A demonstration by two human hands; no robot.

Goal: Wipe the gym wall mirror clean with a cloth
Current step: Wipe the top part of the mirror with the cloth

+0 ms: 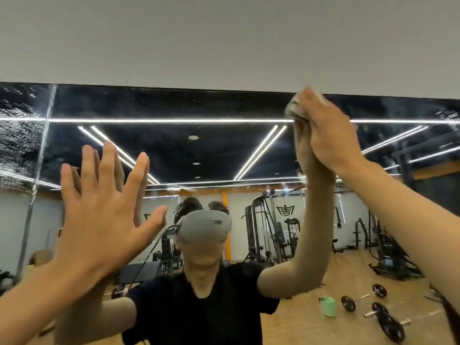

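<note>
1. My right hand [326, 135] is up at about 1 o'clock. Its fingers [307, 100] are curled round the cloth [293, 109], a grey wad pressed to the mirror [224, 150] at its top edge, just under the wall [224, 46].
2. My left hand [99, 220], at about 8 o'clock, holds nothing. Its fingers are straight and spread wide, palm toward the glass and seemingly flat on it as a brace.
3. The cloth looks soft, light and limp. I judge it would flop or slide out if pinched by a corner, so it is best held bunched in the palm with my fingers behind it, one flat face to the glass. I cannot tell if it is damp or dry.
4. The mirror is stiff, smooth and slick, and breakable. It is fixed to the wall, so there is nothing to take hold of and I only press on it. Even, moderate pressure seems right, lighter along the top edge, where the wad could ride onto the wall.
5. Droplets [20, 135] speckle the pane at 9 to 10 o'clock, past the seam [42, 145]. There the cloth should glide more easily and soak up water, so I would turn it to a fresh face.
6. My bare left palm may leave prints, so that patch likely needs a pass too.
</note>
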